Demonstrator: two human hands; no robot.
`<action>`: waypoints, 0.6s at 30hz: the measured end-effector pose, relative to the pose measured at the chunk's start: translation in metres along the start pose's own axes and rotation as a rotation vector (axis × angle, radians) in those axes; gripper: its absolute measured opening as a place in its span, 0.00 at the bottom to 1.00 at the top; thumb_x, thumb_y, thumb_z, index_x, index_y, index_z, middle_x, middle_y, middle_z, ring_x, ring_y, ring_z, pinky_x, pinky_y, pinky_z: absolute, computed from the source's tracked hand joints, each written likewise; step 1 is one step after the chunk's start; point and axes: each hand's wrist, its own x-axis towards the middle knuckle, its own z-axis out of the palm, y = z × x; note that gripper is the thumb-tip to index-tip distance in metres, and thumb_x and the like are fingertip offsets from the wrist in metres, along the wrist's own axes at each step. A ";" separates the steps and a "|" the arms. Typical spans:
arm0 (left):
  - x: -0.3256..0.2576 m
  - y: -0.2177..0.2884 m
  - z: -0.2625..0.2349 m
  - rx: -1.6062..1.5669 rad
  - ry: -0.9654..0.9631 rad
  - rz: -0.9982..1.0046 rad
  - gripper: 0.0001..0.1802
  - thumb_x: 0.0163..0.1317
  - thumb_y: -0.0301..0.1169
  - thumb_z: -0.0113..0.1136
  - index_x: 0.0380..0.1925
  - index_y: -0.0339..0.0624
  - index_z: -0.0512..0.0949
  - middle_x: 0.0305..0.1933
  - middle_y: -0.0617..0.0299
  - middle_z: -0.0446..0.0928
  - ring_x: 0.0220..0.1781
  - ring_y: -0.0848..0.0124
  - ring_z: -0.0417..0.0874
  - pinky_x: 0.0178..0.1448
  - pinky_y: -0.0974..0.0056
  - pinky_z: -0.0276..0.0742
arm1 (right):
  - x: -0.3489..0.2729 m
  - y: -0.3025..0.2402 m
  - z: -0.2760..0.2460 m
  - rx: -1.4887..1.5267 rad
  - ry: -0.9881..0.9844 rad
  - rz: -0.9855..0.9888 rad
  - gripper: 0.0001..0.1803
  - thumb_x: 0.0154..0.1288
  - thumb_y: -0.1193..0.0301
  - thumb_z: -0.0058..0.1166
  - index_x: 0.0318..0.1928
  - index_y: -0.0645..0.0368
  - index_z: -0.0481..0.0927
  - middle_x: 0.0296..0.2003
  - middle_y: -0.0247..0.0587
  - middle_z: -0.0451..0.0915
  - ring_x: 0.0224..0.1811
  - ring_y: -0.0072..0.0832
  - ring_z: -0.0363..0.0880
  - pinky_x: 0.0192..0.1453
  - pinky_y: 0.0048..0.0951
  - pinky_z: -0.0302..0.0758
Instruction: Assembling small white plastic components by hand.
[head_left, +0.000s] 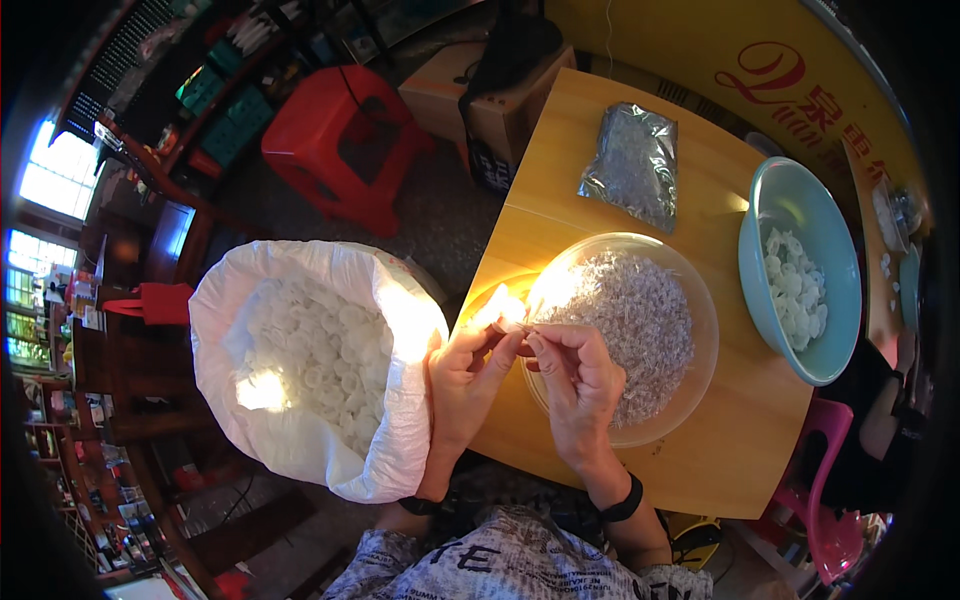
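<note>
My left hand (468, 375) and my right hand (578, 375) meet at the near rim of a clear bowl (700, 370) heaped with tiny silvery-white pieces. Together their fingertips pinch one small white ring-shaped piece (508, 312), lit brightly by sun. To my left stands an open white sack (395, 300) filled with many white rings. The bowl rests on a wooden table (720, 450).
A teal bowl (760, 290) with white rings sits at the table's right. A silvery plastic bag (633, 163) lies at the far side. A red stool (340, 140) and a cardboard box (490, 100) stand beyond. Another person's arm (890, 400) and a pink chair (830, 520) are at right.
</note>
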 end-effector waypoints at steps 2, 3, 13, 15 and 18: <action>0.000 0.000 0.000 0.035 0.006 -0.049 0.16 0.64 0.23 0.55 0.52 0.30 0.72 0.49 0.51 0.78 0.49 0.70 0.80 0.55 0.67 0.76 | 0.000 0.001 0.000 0.004 0.005 -0.003 0.06 0.62 0.80 0.55 0.40 0.65 0.76 0.33 0.40 0.81 0.35 0.21 0.82 0.39 0.21 0.78; 0.000 -0.001 0.000 0.035 0.007 -0.047 0.16 0.64 0.23 0.55 0.52 0.30 0.72 0.49 0.51 0.78 0.49 0.70 0.80 0.55 0.67 0.76 | 0.000 0.001 0.000 0.008 0.008 -0.003 0.06 0.63 0.80 0.55 0.40 0.65 0.76 0.33 0.40 0.81 0.35 0.21 0.82 0.38 0.20 0.78; -0.002 0.002 0.003 0.011 0.034 0.011 0.11 0.62 0.24 0.58 0.44 0.31 0.76 0.39 0.58 0.82 0.40 0.75 0.82 0.47 0.72 0.76 | -0.001 0.003 0.000 0.021 0.017 -0.025 0.06 0.63 0.80 0.55 0.41 0.65 0.76 0.33 0.40 0.81 0.35 0.22 0.83 0.36 0.19 0.78; -0.001 0.002 0.002 -0.001 0.033 0.008 0.11 0.62 0.24 0.58 0.44 0.31 0.76 0.39 0.58 0.82 0.40 0.75 0.82 0.47 0.73 0.76 | 0.000 0.003 0.000 0.033 0.023 -0.032 0.06 0.63 0.80 0.55 0.40 0.65 0.76 0.33 0.40 0.82 0.35 0.22 0.83 0.34 0.19 0.78; 0.000 -0.002 0.000 -0.025 0.020 0.024 0.12 0.62 0.24 0.58 0.44 0.31 0.76 0.39 0.58 0.82 0.41 0.75 0.82 0.47 0.72 0.76 | 0.000 0.003 0.000 0.002 0.018 -0.039 0.06 0.63 0.79 0.55 0.40 0.64 0.76 0.33 0.39 0.82 0.34 0.21 0.83 0.33 0.18 0.77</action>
